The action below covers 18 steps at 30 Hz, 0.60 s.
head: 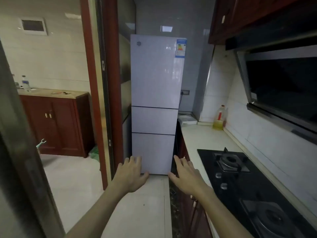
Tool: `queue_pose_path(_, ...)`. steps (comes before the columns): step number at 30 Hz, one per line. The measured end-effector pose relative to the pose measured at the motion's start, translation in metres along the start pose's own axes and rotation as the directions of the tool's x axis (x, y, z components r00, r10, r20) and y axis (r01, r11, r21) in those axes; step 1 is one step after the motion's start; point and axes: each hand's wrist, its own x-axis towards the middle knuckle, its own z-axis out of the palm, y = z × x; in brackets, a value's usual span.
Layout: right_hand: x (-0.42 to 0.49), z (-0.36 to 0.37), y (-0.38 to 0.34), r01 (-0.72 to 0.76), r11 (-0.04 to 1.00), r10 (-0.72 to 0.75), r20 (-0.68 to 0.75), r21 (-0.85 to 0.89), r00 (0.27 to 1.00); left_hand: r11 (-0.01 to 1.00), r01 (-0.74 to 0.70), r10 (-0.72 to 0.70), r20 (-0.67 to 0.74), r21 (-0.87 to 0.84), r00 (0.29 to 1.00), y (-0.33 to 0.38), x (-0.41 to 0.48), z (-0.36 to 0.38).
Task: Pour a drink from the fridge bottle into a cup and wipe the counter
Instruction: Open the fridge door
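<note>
A tall, pale lilac, glossy three-door fridge (156,74) stands at the far end of the narrow kitchen with all its doors closed. A long white stone bench (202,136) runs along the right wall up to the fridge's side. A black glass range hood (281,86) hangs above it, and a black glass two-burner gas hob (240,182) is set into its top. The left hand (131,174) and the right hand (187,176) reach forward, palms down, with fingers straight and spread, holding nothing. They show in front of the fridge's lowest door, and whether they touch it cannot be told. A clear plastic bottle of yellow oil with a red cap (219,118) stands upright at the bench's far end against the tiled wall.
</note>
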Motion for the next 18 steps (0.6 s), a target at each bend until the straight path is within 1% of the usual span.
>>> queue_pose_path(3, 0.015, -0.001, 0.004, 0.015, 1.0, -0.015, -0.051, 0.004, 0.999, 1.0, 0.015, -0.015, -0.037, 0.005, 0.999, -0.002, 0.007, 0.001)
queue_pose_path(9, 0.057, -0.001, 0.002, 0.048, 0.999, -0.05, -0.066, -0.018, 0.997, 0.999, 0.037, -0.038, -0.045, -0.017, 0.998, -0.017, 0.037, 0.0)
queue_pose_path(18, 0.157, 0.01, -0.015, 0.062, 0.997, -0.066, -0.069, -0.049, 0.995, 0.996, 0.056, -0.061, -0.071, -0.069, 0.996, -0.074, 0.134, 0.008)
